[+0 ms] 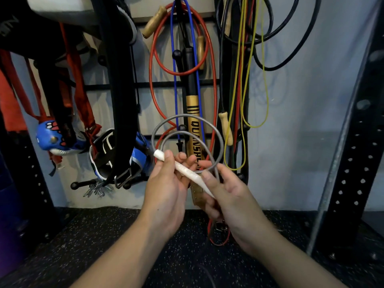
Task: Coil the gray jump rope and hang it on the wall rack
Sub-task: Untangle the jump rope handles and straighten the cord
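The gray jump rope (209,123) forms two loops in front of the wall rack (145,85), rising above both hands. Its white tapered handle (182,169) lies slanted between my hands. My left hand (166,190) grips the handle near its thick upper end, thumb on top. My right hand (230,194) holds the handle's thin lower end and pinches the gray cord against it with the thumb. Where the rest of the rope runs is hidden behind my hands.
The rack's black pegs (177,53) carry a red rope (152,65) with wooden handles, a blue cord (174,75), yellow and black cords (246,80), a gold bat (192,121), belts and a blue glove (52,138). A black perforated upright (353,163) stands right. Speckled black floor (104,235) below.
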Demonstrator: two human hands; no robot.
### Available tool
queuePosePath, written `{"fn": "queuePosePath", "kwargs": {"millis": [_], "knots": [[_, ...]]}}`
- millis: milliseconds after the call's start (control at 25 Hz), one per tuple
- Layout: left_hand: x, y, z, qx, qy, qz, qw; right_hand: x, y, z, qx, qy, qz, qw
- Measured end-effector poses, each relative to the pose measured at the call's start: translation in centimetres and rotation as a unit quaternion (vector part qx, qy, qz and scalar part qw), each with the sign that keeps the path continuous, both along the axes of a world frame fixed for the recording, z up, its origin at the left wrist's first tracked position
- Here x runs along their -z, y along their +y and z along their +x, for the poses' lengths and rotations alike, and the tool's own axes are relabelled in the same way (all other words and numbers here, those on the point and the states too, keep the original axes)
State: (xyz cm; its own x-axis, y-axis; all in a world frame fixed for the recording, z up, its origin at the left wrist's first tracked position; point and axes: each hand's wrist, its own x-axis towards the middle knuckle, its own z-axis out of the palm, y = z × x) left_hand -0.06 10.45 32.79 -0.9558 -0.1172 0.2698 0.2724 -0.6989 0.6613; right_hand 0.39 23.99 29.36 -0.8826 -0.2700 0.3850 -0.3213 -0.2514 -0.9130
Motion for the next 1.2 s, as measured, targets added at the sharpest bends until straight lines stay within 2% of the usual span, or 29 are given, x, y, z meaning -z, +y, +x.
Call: {"fn": "queuePosePath", "kwargs": {"millis": [240,360,520,600,640,681,761,841,881,921,1001,1041,1121,1201], "knots": [[1.8,-0.7,-0.3,0.025,-0.038,-0.009,0.999,-1.2,1.9,-1.5,0.025,-0.098,-0.077,0.992],[2.6,-1.2,-0.8,0.023,-0.062,0.020,0.998,-1.8,3.3,-2.3,-0.010,-0.112,-0.116,0.987],[3.2,-2.8,-1.6,0.051,-0.089,-0.028,0.994,-2.2,3.9,-2.5,-0.016,-0.078,-0.042,0.996],[2.9,-3.9,-1.7,0.032,-0.091,-0.123,0.988,-2.9,4.1,-2.4,-0.005,-0.056,0.016,0.998],[2.5,-4.6,-1.7,-0.005,-0.073,-0.209,0.975,-3.5,4.2,-2.2,0.002,-0.040,0.052,0.998],[1.9,-5.3,-1.6,-0.060,-0.037,-0.310,0.948,-4.1,4.3,-1.9,0.011,-0.016,0.099,0.995],[-0.3,-6.3,-1.2,-0.137,0.095,-0.484,0.859,-5.1,4.4,-1.3,0.027,0.046,0.207,0.977],[-2.7,-6.6,-0.6,-0.121,0.196,-0.620,0.750,-5.8,4.1,-0.8,0.033,0.094,0.289,0.952],[-3.8,-6.3,-0.2,-0.100,0.208,-0.671,0.705,-6.2,3.8,-0.6,0.032,0.110,0.314,0.942],[-4.5,-5.8,0.1,-0.081,0.205,-0.706,0.674,-6.5,3.7,-0.5,0.029,0.122,0.335,0.934],[-5.2,-4.6,0.6,-0.077,0.196,-0.744,0.634,-7.1,3.2,-0.1,0.016,0.144,0.367,0.919],[-5.3,-3.9,0.7,-0.085,0.197,-0.750,0.626,-7.3,3.1,0.0,0.009,0.156,0.380,0.912],[-5.3,-3.1,0.8,-0.098,0.208,-0.748,0.623,-7.8,3.0,0.1,0.009,0.180,0.396,0.900],[-5.5,-3.1,0.6,-0.088,0.215,-0.730,0.642,-8.1,3.0,-0.1,0.029,0.179,0.391,0.902]]}}
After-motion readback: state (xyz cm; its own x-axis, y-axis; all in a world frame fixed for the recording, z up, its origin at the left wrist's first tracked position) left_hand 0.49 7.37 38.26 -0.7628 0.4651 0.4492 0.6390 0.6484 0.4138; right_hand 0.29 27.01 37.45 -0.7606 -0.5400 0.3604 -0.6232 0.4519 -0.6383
